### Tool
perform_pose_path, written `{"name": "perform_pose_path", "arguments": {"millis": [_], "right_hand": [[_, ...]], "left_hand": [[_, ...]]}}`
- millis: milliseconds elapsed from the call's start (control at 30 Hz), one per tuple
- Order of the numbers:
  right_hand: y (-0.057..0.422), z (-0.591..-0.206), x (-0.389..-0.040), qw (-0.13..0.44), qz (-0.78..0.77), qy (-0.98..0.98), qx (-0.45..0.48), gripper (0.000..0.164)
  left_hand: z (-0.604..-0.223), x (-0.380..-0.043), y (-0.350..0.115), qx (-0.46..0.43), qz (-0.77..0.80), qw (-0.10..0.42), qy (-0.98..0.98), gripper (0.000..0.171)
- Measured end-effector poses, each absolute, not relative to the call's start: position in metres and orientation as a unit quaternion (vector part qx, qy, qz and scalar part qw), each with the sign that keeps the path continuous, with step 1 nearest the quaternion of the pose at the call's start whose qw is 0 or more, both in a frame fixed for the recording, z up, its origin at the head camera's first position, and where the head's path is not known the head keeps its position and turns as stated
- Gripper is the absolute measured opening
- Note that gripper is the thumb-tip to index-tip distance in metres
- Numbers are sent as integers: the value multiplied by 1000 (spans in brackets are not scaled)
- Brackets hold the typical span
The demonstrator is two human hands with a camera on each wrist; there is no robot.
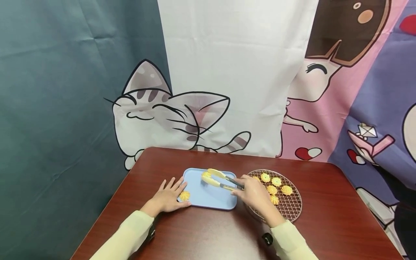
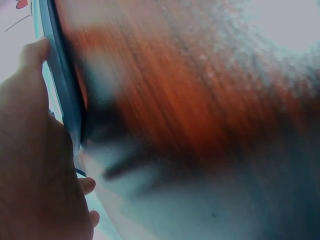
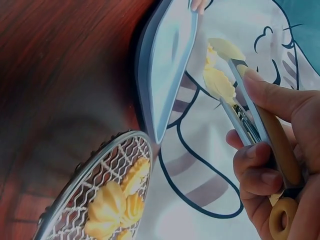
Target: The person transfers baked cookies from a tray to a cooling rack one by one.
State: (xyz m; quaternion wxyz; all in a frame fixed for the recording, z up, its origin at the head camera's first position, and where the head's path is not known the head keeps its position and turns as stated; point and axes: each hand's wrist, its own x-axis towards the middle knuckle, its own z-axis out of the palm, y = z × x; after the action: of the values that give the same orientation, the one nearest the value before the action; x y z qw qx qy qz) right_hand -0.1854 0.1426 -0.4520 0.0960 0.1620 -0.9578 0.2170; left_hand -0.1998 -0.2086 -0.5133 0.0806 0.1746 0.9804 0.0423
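Note:
My right hand (image 1: 255, 193) grips a pair of tongs (image 3: 245, 112) with cream scalloped tips and metal arms. Between those tips is a yellow swirled cookie (image 1: 206, 174), held over the far left part of the blue tray (image 1: 211, 196). A second piped cookie (image 1: 184, 196) lies in the tray's near left corner. My left hand (image 1: 167, 196) rests at the tray's left edge, its fingers spread; in the left wrist view its thumb touches the tray's side (image 2: 62, 75).
Right of the tray stands a round wire rack (image 1: 289, 207) bearing several piped cookies (image 3: 107, 210), partly hidden under my right hand and forearm. Both sit on a reddish-brown wooden table (image 1: 328, 202). A printed cloth (image 1: 240, 72) hangs behind its far edge.

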Motion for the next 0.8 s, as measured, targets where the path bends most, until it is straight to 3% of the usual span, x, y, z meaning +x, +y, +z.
{"name": "perform_pose_path", "arguments": {"millis": [800], "right_hand": [[181, -449, -159, 123, 186, -960, 168, 51]], "left_hand": [[-512, -198, -209, 183, 46, 82, 979, 94]]}}
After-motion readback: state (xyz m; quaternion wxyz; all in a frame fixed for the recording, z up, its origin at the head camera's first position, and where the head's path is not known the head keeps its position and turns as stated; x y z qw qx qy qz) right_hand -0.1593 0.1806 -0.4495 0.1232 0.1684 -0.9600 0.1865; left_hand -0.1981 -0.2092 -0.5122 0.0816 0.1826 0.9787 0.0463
